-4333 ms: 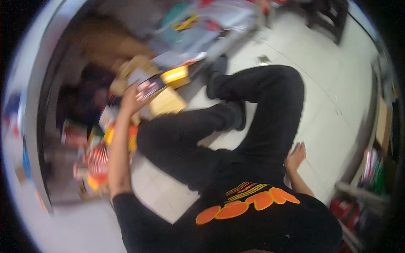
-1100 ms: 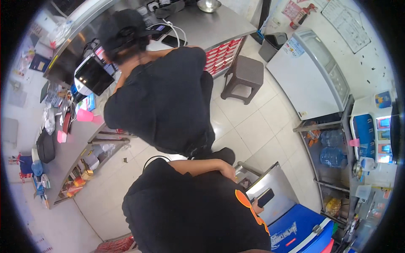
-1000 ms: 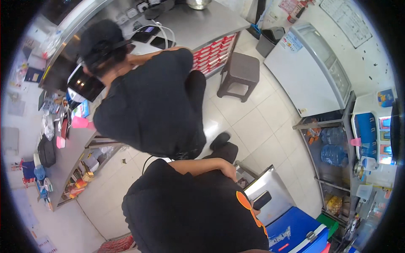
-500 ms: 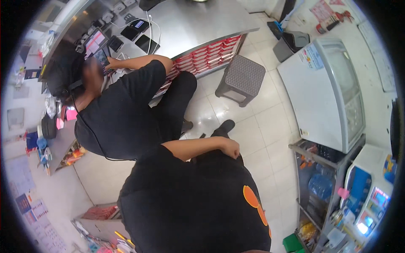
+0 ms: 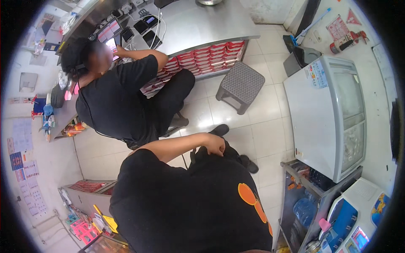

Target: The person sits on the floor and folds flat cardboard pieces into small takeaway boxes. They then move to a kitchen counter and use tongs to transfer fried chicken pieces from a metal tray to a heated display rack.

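Observation:
My left hand (image 5: 215, 144) rests against my dark trousers at the front of my waist, its fingers curled inward. The palm side faces away, so whatever it may hold is hidden. A thin dark strap (image 5: 193, 156) hangs just left of the wrist. My right hand is out of sight; only a sliver of skin shows at the bottom edge. At the upper left a co-worker in black (image 5: 122, 97) sits by a metal counter (image 5: 202, 25), holding up a lit phone (image 5: 112, 48).
Beyond my feet stands a grey plastic stool (image 5: 241, 84) on white floor tiles (image 5: 236, 137). A white chest freezer (image 5: 314, 118) is at the right, with a metal rack (image 5: 291, 202) nearer. Red-and-white stacked boxes (image 5: 206, 59) fill the counter's underside. Several phones (image 5: 147, 31) lie on top.
My left hand has shifted left and slightly up, its fingers still curled. The whole view has tilted, and both my shoes now show. The co-worker's phone screen has turned bright.

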The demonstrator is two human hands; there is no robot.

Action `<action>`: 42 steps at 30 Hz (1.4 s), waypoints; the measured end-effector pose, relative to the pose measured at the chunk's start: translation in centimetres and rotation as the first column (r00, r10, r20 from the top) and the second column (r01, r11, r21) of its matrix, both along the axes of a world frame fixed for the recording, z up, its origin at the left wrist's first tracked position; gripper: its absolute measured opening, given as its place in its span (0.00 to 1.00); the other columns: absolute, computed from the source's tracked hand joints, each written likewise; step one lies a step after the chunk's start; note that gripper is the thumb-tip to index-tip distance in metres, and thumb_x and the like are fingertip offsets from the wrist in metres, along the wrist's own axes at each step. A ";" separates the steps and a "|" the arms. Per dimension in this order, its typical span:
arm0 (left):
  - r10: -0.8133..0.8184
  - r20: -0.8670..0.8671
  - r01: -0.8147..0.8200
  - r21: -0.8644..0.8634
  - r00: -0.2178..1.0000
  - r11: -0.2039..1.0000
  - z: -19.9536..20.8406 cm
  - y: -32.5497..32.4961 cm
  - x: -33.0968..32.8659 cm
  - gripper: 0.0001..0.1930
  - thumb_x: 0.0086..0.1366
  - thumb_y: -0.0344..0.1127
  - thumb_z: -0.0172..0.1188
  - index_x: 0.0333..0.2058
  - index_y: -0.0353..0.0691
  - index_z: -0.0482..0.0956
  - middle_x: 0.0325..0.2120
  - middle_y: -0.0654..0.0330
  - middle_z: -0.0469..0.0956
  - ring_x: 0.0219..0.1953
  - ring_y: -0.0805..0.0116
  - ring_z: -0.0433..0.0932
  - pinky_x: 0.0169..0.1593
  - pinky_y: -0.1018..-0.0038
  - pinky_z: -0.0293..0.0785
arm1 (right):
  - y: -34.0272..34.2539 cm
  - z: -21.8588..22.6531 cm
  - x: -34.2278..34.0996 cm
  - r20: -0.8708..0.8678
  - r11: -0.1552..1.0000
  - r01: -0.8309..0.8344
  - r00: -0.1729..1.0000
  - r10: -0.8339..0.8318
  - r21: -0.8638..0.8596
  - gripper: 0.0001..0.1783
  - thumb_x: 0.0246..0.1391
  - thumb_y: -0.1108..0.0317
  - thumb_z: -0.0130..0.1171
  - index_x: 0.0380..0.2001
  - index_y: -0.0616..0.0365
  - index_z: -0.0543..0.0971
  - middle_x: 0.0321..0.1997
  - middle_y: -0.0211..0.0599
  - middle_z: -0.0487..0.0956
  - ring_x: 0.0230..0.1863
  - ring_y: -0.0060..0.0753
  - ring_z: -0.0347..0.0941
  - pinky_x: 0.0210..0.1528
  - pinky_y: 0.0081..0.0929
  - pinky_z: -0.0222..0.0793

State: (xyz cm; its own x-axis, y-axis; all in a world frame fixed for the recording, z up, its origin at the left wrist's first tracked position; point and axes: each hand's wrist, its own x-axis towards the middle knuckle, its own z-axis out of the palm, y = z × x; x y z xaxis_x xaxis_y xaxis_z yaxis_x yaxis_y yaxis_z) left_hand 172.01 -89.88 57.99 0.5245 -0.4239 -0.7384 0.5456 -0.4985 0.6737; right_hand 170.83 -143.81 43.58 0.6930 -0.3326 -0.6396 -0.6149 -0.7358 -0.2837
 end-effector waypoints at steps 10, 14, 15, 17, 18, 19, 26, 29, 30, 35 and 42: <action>-0.462 0.085 0.470 -0.155 0.883 0.869 -1.5 -23.9 18.1 0.15 0.62 0.38 0.56 0.45 0.38 0.80 0.30 0.60 0.78 0.31 0.71 0.77 0.32 0.71 0.76 | -14.0 -4.1 1.6 -0.011 0.989 0.066 0.998 -0.065 0.133 0.41 0.53 0.44 0.60 0.59 0.67 0.68 0.59 0.59 0.72 0.59 0.53 0.70 0.61 0.41 0.66; -0.800 0.099 0.806 -0.077 0.592 0.587 -5.5 -37.0 25.7 0.16 0.65 0.33 0.56 0.50 0.38 0.77 0.38 0.63 0.79 0.38 0.73 0.76 0.44 0.72 0.74 | -20.8 0.2 5.1 0.358 0.868 0.419 0.793 -0.493 0.268 0.39 0.51 0.45 0.63 0.55 0.66 0.71 0.48 0.57 0.79 0.49 0.50 0.77 0.53 0.39 0.71; -0.836 0.049 0.836 -0.099 0.546 0.540 -4.8 -41.3 27.4 0.16 0.66 0.33 0.55 0.51 0.37 0.77 0.40 0.63 0.79 0.40 0.73 0.76 0.46 0.73 0.74 | -22.7 0.3 4.7 0.412 0.832 0.484 0.722 -0.556 0.274 0.37 0.50 0.46 0.65 0.53 0.66 0.73 0.42 0.54 0.81 0.45 0.47 0.80 0.48 0.37 0.74; -0.897 0.038 0.894 -0.104 0.441 0.435 -3.2 -49.4 29.1 0.16 0.67 0.32 0.54 0.52 0.35 0.76 0.42 0.62 0.79 0.43 0.74 0.75 0.47 0.74 0.72 | -24.8 2.5 4.0 0.361 0.683 0.645 0.581 -0.730 0.344 0.37 0.50 0.46 0.65 0.53 0.66 0.73 0.43 0.54 0.81 0.45 0.47 0.79 0.49 0.37 0.74; -0.917 0.070 0.917 -0.108 0.393 0.384 -3.2 -53.1 29.0 0.16 0.67 0.31 0.54 0.51 0.34 0.76 0.42 0.62 0.79 0.44 0.75 0.75 0.47 0.75 0.72 | -26.4 3.1 2.8 0.330 0.633 0.680 0.541 -0.774 0.370 0.37 0.50 0.46 0.64 0.53 0.66 0.73 0.44 0.54 0.81 0.45 0.48 0.79 0.49 0.38 0.74; -0.958 0.045 0.955 -0.101 0.283 0.278 -2.7 -58.7 28.7 0.16 0.67 0.32 0.54 0.51 0.34 0.76 0.42 0.62 0.79 0.43 0.75 0.75 0.47 0.75 0.72 | -28.5 2.8 0.6 0.323 0.563 0.736 0.465 -0.824 0.377 0.37 0.50 0.46 0.64 0.53 0.66 0.73 0.44 0.54 0.81 0.46 0.48 0.79 0.49 0.37 0.74; -0.903 0.103 0.908 0.017 -0.418 -0.419 -3.2 -86.1 25.0 0.19 0.65 0.44 0.60 0.48 0.37 0.78 0.33 0.62 0.81 0.34 0.74 0.77 0.40 0.74 0.75 | -29.6 -5.4 -13.8 0.124 0.101 0.965 0.073 -0.990 0.243 0.37 0.51 0.44 0.62 0.54 0.63 0.74 0.55 0.55 0.76 0.58 0.51 0.72 0.60 0.39 0.67; -0.913 0.256 0.948 0.051 -0.318 -0.315 -4.8 -95.7 22.0 0.23 0.62 0.50 0.63 0.48 0.37 0.78 0.30 0.61 0.81 0.32 0.71 0.78 0.39 0.73 0.75 | -28.3 -10.9 -20.8 -0.189 -0.117 0.988 -0.096 -0.977 0.103 0.37 0.52 0.46 0.61 0.55 0.65 0.73 0.61 0.56 0.71 0.62 0.52 0.68 0.64 0.41 0.63; -0.922 0.306 0.971 0.053 -0.238 -0.233 -5.5 -99.0 21.4 0.25 0.61 0.51 0.64 0.48 0.37 0.78 0.29 0.61 0.81 0.32 0.70 0.79 0.39 0.72 0.76 | -27.1 -12.2 -22.0 -0.175 -0.382 0.924 -0.380 -0.908 -0.025 0.36 0.50 0.47 0.61 0.55 0.66 0.74 0.60 0.57 0.72 0.62 0.51 0.69 0.63 0.42 0.64; -0.876 0.448 0.984 0.058 -0.177 -0.169 -3.9 -117.5 15.8 0.26 0.60 0.51 0.65 0.48 0.35 0.77 0.31 0.57 0.81 0.35 0.67 0.79 0.42 0.70 0.76 | -27.7 -13.4 -24.0 -0.292 -0.173 0.980 -0.138 -0.946 0.098 0.25 0.54 0.54 0.58 0.47 0.63 0.78 0.48 0.46 0.80 0.50 0.39 0.75 0.51 0.40 0.70; -0.760 0.594 0.899 -0.135 -0.263 -0.417 2.7 -142.8 4.5 0.24 0.63 0.48 0.64 0.48 0.33 0.76 0.34 0.55 0.80 0.36 0.69 0.78 0.44 0.72 0.74 | -48.8 -11.0 -21.1 -0.171 -0.579 0.783 -0.553 -0.815 0.226 0.23 0.56 0.54 0.58 0.47 0.61 0.78 0.43 0.43 0.82 0.46 0.36 0.77 0.47 0.39 0.72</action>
State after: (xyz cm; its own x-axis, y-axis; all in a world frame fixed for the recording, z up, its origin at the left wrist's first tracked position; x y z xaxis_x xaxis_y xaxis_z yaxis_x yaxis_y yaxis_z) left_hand 176.50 -232.66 60.73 -0.7782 -0.5896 -0.2163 -0.3552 0.1293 0.9258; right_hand 149.76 -192.62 32.59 -0.4625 -0.3666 -0.8073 -0.1557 0.9300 -0.3331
